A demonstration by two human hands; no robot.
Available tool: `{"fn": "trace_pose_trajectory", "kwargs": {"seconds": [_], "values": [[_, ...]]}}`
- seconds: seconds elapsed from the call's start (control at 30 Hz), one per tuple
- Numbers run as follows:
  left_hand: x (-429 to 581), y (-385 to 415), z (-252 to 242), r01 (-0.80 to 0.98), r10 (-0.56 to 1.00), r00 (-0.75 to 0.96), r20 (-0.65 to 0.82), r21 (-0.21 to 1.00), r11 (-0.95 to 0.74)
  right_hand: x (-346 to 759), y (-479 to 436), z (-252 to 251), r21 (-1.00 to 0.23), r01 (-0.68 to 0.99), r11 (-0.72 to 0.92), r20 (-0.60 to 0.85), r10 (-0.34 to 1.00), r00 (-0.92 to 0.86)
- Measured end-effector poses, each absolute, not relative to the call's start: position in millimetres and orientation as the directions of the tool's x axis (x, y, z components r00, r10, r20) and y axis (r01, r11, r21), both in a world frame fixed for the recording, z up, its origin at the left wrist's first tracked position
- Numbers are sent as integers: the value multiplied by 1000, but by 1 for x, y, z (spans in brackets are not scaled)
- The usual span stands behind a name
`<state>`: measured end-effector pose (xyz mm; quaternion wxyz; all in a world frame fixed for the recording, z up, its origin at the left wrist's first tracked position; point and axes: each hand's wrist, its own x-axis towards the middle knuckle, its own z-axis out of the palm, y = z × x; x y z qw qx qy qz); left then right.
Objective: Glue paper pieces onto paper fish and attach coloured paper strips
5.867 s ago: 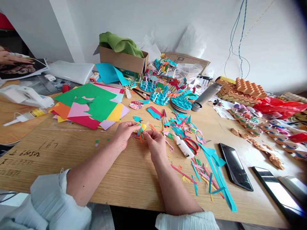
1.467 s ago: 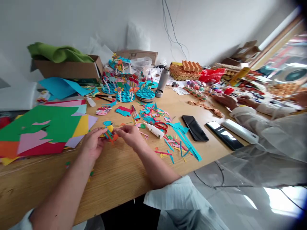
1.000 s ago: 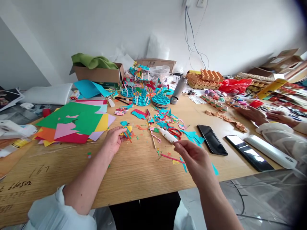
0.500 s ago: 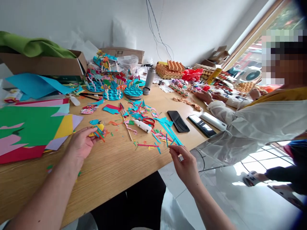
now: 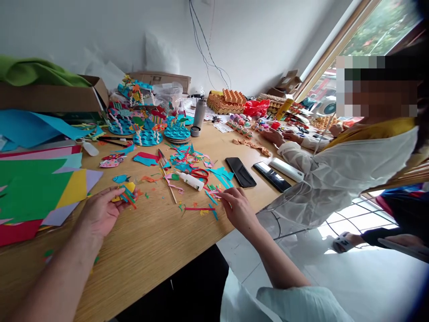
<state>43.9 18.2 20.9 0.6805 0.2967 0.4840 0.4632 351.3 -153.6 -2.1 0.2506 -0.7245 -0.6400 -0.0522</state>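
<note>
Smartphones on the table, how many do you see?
2. Both lie flat on the wooden table, side by side beyond the right hand: a dark-screened smartphone and, next to it, a smartphone with a reflecting screen. Others could be hidden under the paper clutter.

No text, label, brand or number can be read here.

Matt paper scraps [image 5: 208, 195] lie at the right hand [image 5: 237, 206] on a smooth, wood-grain desk [image 5: 144, 264]. Beside the left hand [image 5: 98, 212], the coloured paper sheets [image 5: 36, 197] look matt too. Between the hands lies a smooth white plastic glue bottle [image 5: 191, 181]. Beyond them stands a dull metal flask [image 5: 199, 113], and a phone [image 5: 240, 171] shows glossy glass.
</note>
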Motion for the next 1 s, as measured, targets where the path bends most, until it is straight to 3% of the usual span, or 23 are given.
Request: {"fn": "trace_pose_trajectory", "kwargs": {"seconds": [0.27, 0.4, 0.6, 1.0], "values": [[43, 20, 18, -349, 921, 116, -373, 853, 389, 386, -123, 3, -154, 946, -285, 294, 901, 320], [44, 20, 18, -357, 914, 116, -388, 843, 403, 395, -113, 10, -132, 954, -270, 150, 946, 289], [43, 21, 17, -388, 918, 96, -386, 834, 391, 399, -94, 13, 52, 976, -210, -108, 971, 214], [42, 20, 18, -397, 918, 94, -385, 831, 389, 399, -83, 20, 111, 988, -107, -223, 966, 130]]}}
